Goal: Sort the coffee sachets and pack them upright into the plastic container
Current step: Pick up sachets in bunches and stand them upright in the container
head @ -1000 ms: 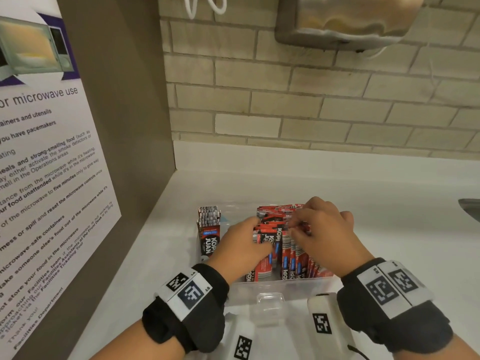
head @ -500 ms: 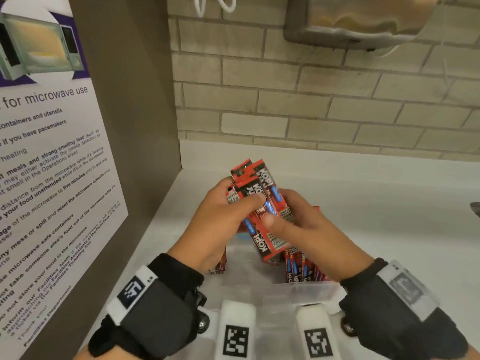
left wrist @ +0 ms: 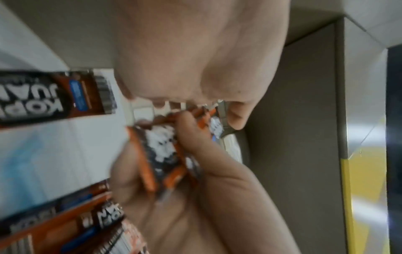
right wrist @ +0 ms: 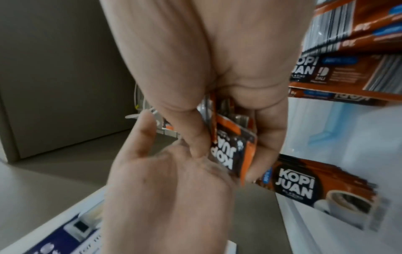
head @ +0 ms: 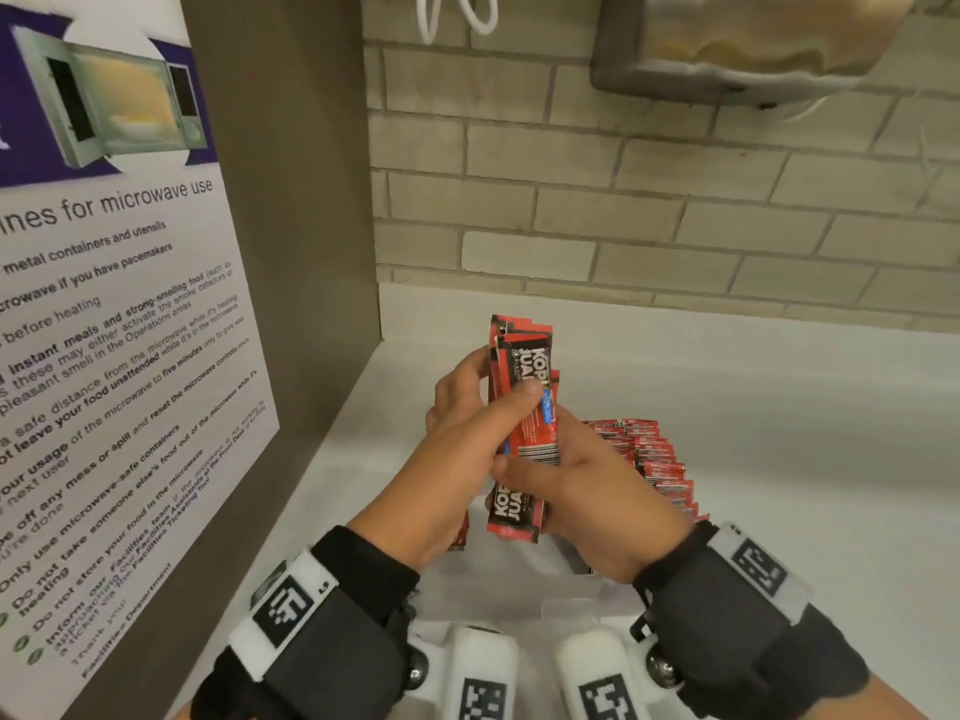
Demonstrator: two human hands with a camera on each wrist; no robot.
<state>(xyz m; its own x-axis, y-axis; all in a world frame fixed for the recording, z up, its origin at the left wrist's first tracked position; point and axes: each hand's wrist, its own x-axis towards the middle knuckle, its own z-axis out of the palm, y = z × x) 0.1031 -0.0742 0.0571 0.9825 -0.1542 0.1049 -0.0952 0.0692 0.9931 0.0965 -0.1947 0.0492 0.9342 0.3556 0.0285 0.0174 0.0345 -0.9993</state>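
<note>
- White counter (head: pixel 779 459) is running along a tan brick wall (head: pixel 623 200), and I am looking down on it through the head camera
- My left hand (head: pixel 457 449) is curling round a bundle of red coffee sachets (head: pixel 524 387), thumb pressing across the front of the pack and the other fingers wrapping behind it
- My right hand (head: pixel 597 491) is gripping the lower end of the same bundle, its thumb lying across the front just below the left thumb, its fingers closing behind
- Both hands are holding the bundle roughly upright in the air, above the plastic container (head: pixel 571 595), the sachet tops fanning slightly and the "KOPI JUAN" print reading sideways
- From the right wrist I am seeing my right fingers (right wrist: pixel 269 130) clamping the sachets against the thumb, with the left hand (right wrist: pixel 165 189) meeting them from below
- From the left wrist the picture is blurring, but I am making out the left hand (left wrist: pixel 195 171) pinching the sachets (left wrist: pixel 161 147)
- More sachets (head: pixel 654 459) are standing packed in a row inside the clear container, just to the right of my right hand
- Another small batch (head: pixel 458 532) is peeking out under my left wrist; I cannot tell how it is sitting
- Black wristbands (head: pixel 322 615) with printed marker tags are sitting on both wrists
- At the left a microwave-use notice (head: pixel 104 356) is hanging on a brown side panel (head: pixel 291 200)
- Up on the wall a metal dispenser (head: pixel 753 39) is hanging
</note>
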